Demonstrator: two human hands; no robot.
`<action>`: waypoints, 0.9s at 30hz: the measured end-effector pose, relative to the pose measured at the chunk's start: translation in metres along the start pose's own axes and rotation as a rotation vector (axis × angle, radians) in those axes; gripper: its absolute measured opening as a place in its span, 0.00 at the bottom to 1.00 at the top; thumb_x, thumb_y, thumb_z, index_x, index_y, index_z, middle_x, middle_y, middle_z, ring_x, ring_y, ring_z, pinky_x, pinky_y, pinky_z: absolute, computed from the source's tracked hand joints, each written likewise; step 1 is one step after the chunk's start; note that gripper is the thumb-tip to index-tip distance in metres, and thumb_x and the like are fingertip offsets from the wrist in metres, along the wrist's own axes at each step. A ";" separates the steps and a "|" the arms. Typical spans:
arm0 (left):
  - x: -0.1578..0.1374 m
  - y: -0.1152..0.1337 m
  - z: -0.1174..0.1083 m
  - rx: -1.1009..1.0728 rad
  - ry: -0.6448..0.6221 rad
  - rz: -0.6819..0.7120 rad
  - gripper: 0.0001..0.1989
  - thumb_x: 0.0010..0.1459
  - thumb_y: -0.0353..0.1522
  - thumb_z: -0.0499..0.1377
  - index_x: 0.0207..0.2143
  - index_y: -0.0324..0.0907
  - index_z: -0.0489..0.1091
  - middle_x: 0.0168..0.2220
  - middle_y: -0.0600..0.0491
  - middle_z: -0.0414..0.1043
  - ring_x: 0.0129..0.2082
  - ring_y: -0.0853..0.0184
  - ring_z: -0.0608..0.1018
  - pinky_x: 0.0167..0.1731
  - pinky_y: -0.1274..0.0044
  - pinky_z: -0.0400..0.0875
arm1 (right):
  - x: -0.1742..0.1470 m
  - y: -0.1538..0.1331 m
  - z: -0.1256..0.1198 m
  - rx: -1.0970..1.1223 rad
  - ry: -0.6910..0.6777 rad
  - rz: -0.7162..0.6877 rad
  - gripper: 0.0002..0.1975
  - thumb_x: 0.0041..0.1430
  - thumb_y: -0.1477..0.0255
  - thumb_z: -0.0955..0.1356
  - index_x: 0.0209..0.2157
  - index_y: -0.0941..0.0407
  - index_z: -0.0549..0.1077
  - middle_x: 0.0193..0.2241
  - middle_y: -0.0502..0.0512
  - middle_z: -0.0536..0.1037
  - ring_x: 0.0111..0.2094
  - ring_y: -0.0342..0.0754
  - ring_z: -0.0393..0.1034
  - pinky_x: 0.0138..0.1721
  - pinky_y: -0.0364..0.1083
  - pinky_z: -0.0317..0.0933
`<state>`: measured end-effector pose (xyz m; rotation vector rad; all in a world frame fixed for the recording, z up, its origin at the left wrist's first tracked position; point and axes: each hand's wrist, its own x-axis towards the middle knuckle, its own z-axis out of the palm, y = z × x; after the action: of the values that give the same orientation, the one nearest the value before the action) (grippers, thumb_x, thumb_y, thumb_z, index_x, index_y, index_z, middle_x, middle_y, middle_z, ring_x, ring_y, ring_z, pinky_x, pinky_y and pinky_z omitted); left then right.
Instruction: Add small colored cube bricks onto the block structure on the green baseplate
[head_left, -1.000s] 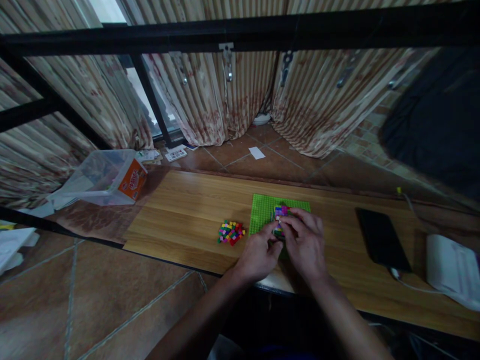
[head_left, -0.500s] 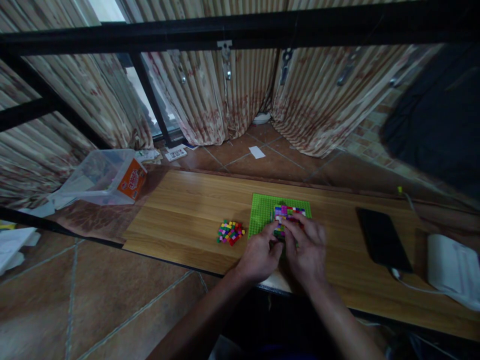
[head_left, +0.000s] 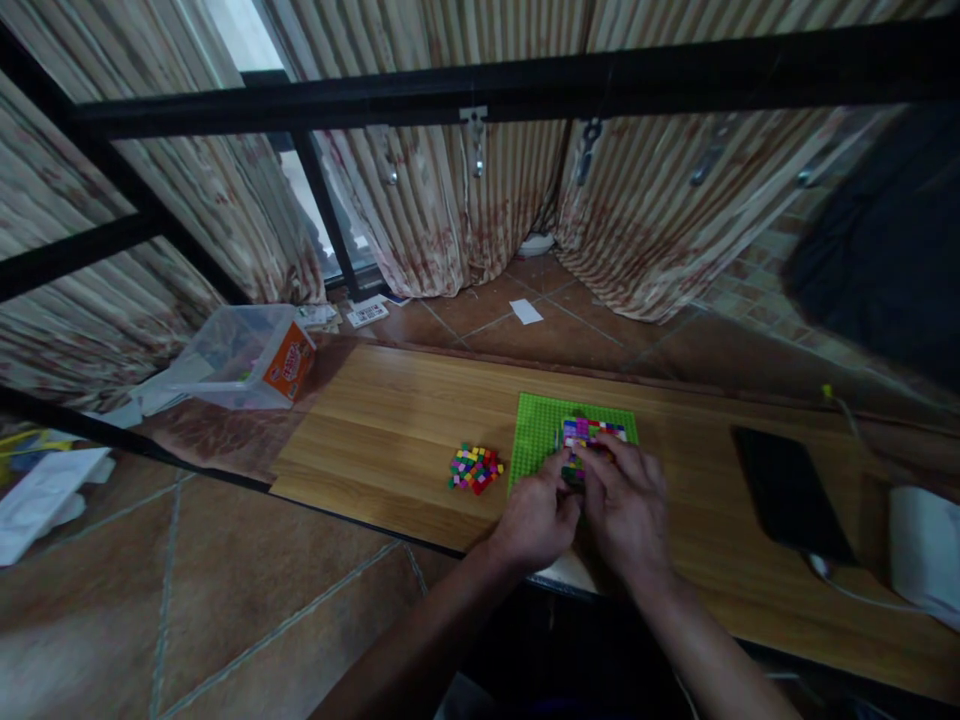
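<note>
A green studded baseplate (head_left: 537, 425) lies on the wooden table, with a flat block of small multicoloured building bricks (head_left: 581, 428) on its right part. My left hand (head_left: 538, 515) is closed, thumb and forefinger pinched at the near left side of that block. From the right, my right hand (head_left: 630, 505) curls over the block, its fingertips meeting those of the left. Both hands grip at the bricks; fingers cover the near part, so any single piece between them is hidden. To the left of the baseplate sits a loose heap of small coloured bricks (head_left: 475, 468).
A black phone (head_left: 791, 492) with a white cable lies on the wooden table (head_left: 375, 420) at right, beside a white device (head_left: 926, 550). Past the left end stands a clear plastic box (head_left: 240, 355) with an orange label. A black metal bar (head_left: 420, 97) crosses above.
The camera view has turned slightly, so the whole scene sits a little further right and lower. Both hands stay at the brick block, with only slight finger movement.
</note>
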<state>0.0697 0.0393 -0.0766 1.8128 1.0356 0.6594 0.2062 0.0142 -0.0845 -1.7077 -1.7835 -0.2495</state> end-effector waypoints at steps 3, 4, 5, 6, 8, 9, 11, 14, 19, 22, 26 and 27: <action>-0.007 -0.001 -0.002 -0.017 -0.003 0.000 0.31 0.56 0.28 0.53 0.63 0.40 0.54 0.34 0.53 0.78 0.27 0.67 0.76 0.33 0.75 0.72 | 0.002 0.002 -0.003 0.003 -0.016 -0.013 0.15 0.63 0.73 0.61 0.46 0.52 0.76 0.50 0.59 0.73 0.49 0.56 0.64 0.48 0.56 0.60; -0.011 -0.002 -0.003 -0.022 0.008 -0.012 0.30 0.56 0.28 0.54 0.62 0.41 0.56 0.34 0.52 0.78 0.27 0.67 0.76 0.33 0.75 0.72 | 0.002 0.001 -0.005 0.005 -0.013 -0.013 0.15 0.63 0.72 0.61 0.46 0.52 0.76 0.50 0.59 0.73 0.50 0.57 0.64 0.48 0.57 0.60; -0.017 -0.004 -0.006 -0.024 0.027 -0.029 0.29 0.56 0.29 0.54 0.61 0.41 0.57 0.35 0.52 0.78 0.28 0.67 0.77 0.33 0.75 0.72 | 0.001 0.000 -0.006 0.011 -0.003 -0.009 0.15 0.63 0.72 0.62 0.47 0.52 0.76 0.50 0.59 0.73 0.50 0.57 0.64 0.49 0.57 0.60; -0.023 -0.007 -0.010 -0.023 0.053 -0.052 0.28 0.57 0.30 0.55 0.60 0.40 0.59 0.36 0.51 0.78 0.28 0.67 0.77 0.34 0.75 0.73 | 0.000 -0.003 -0.007 0.024 0.015 -0.001 0.14 0.63 0.71 0.62 0.47 0.51 0.76 0.50 0.59 0.73 0.49 0.57 0.65 0.49 0.58 0.60; -0.037 -0.015 -0.019 -0.018 0.118 -0.094 0.23 0.57 0.30 0.55 0.56 0.39 0.64 0.36 0.49 0.77 0.30 0.66 0.77 0.35 0.75 0.73 | -0.007 -0.013 -0.007 0.086 0.044 0.008 0.15 0.64 0.71 0.62 0.48 0.51 0.75 0.48 0.59 0.74 0.48 0.56 0.66 0.49 0.57 0.60; -0.044 -0.020 -0.025 -0.018 0.149 -0.109 0.21 0.58 0.29 0.55 0.54 0.39 0.66 0.36 0.49 0.77 0.32 0.66 0.78 0.36 0.75 0.73 | -0.011 -0.020 -0.006 0.133 0.046 0.005 0.14 0.64 0.72 0.62 0.48 0.52 0.75 0.47 0.58 0.75 0.47 0.55 0.67 0.49 0.56 0.61; -0.056 -0.029 -0.039 -0.010 0.218 -0.108 0.16 0.58 0.28 0.54 0.49 0.41 0.69 0.39 0.49 0.77 0.38 0.66 0.79 0.41 0.74 0.72 | -0.020 -0.036 0.002 0.237 0.002 -0.013 0.14 0.64 0.74 0.61 0.46 0.52 0.74 0.43 0.58 0.76 0.45 0.53 0.69 0.48 0.53 0.63; -0.067 -0.041 -0.056 0.062 0.336 -0.114 0.13 0.59 0.28 0.54 0.45 0.43 0.71 0.41 0.50 0.78 0.39 0.66 0.79 0.42 0.75 0.72 | -0.027 -0.060 0.022 0.309 -0.157 -0.012 0.14 0.64 0.76 0.59 0.45 0.53 0.73 0.41 0.57 0.76 0.43 0.51 0.70 0.45 0.51 0.65; -0.066 -0.050 -0.066 0.198 0.366 -0.115 0.12 0.58 0.27 0.54 0.43 0.44 0.71 0.39 0.52 0.78 0.37 0.66 0.79 0.40 0.76 0.73 | -0.012 -0.080 0.050 0.219 -0.287 0.086 0.15 0.61 0.79 0.60 0.46 0.56 0.71 0.39 0.61 0.75 0.42 0.54 0.69 0.41 0.51 0.66; -0.061 -0.051 -0.065 0.306 0.353 -0.159 0.14 0.57 0.27 0.55 0.45 0.45 0.70 0.39 0.52 0.78 0.37 0.66 0.79 0.40 0.76 0.73 | -0.002 -0.081 0.056 0.155 -0.342 0.116 0.13 0.59 0.80 0.61 0.42 0.55 0.72 0.37 0.61 0.74 0.39 0.54 0.69 0.37 0.50 0.65; -0.054 -0.050 -0.064 0.477 0.309 -0.192 0.12 0.57 0.28 0.55 0.45 0.44 0.70 0.37 0.52 0.78 0.34 0.65 0.79 0.35 0.76 0.71 | 0.002 -0.080 0.059 0.119 -0.353 0.120 0.11 0.62 0.78 0.59 0.33 0.53 0.71 0.34 0.59 0.73 0.33 0.52 0.69 0.32 0.49 0.63; -0.052 -0.049 -0.064 0.511 0.302 -0.196 0.11 0.58 0.29 0.55 0.44 0.44 0.70 0.36 0.52 0.78 0.33 0.65 0.79 0.34 0.77 0.71 | 0.002 -0.080 0.059 0.119 -0.351 0.124 0.12 0.62 0.78 0.59 0.32 0.53 0.71 0.34 0.58 0.73 0.32 0.51 0.69 0.31 0.48 0.62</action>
<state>-0.0246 0.0337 -0.0932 2.0396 1.6816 0.5936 0.1118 0.0378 -0.1058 -1.8524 -1.8821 0.2194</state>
